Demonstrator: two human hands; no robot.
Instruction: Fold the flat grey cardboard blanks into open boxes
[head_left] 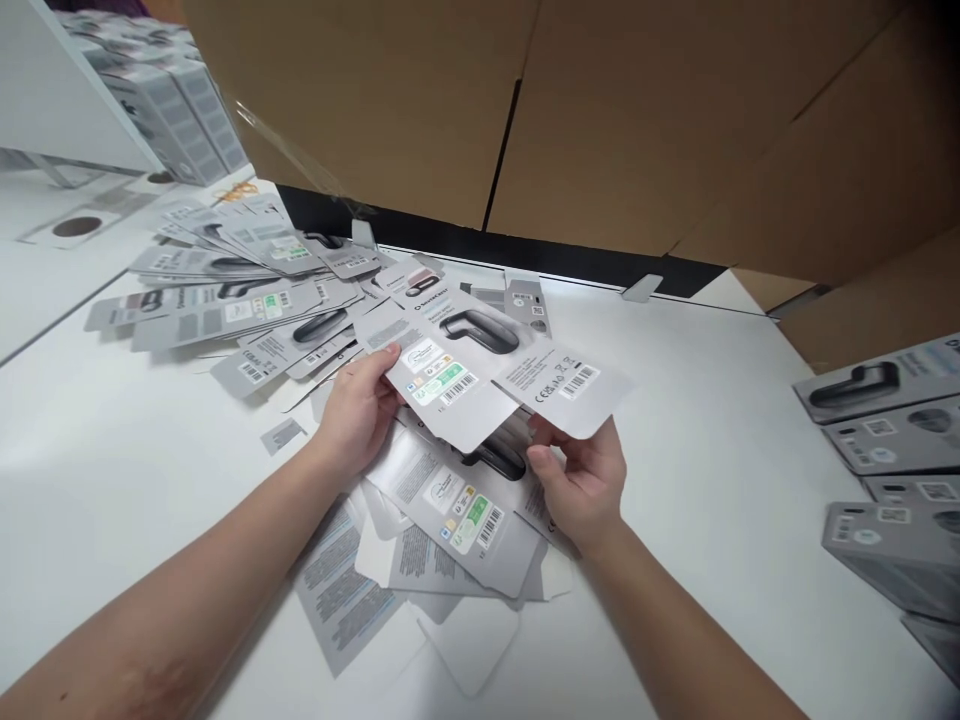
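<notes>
Between both hands is a flat, unfolded grey carton printed with a dark handheld device, labels and barcodes. My left hand grips its left edge, thumb on top and fingers underneath. On the right side, my right hand has its fingers curled under the carton's lower right flap; the thumb shows below that edge. Directly beneath lie more flat cartons, overlapping one another on the white table. A fanned pile of similar flat cartons spreads beyond my left hand.
Large brown cardboard boxes stand along the back behind a black strip. Folded-up grey boxes are stacked at the right edge. More upright boxes stand at the far left, near orange rubber bands.
</notes>
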